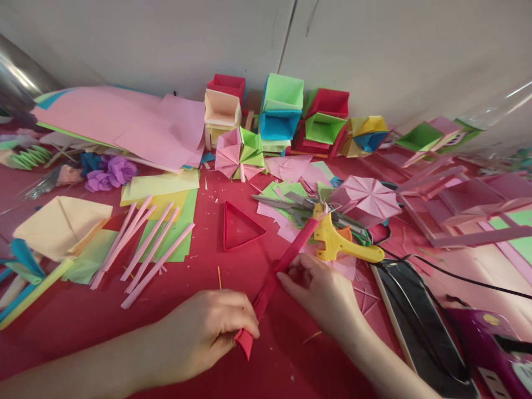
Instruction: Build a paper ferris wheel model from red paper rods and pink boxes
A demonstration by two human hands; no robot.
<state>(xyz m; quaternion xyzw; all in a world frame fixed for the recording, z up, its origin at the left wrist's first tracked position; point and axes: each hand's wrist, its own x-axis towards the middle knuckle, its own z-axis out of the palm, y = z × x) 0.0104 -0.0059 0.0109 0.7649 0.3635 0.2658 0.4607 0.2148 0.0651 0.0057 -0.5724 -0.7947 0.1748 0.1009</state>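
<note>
Head view: my left hand [220,324] has its grip pinching the near end of a long red folded paper strip [286,255], which slants away from me over the red worktop [291,349]. My right hand [324,288] is curled by the middle, thumb at the edge, but honestly can't tell if that grip's pinching. Far end overlaps a yellow plastic glue gun [338,244], no idea if they touch. Red triangular paper frame [245,241] lies left of the strip, thin pink paper sticks [147,241] further left.
</note>
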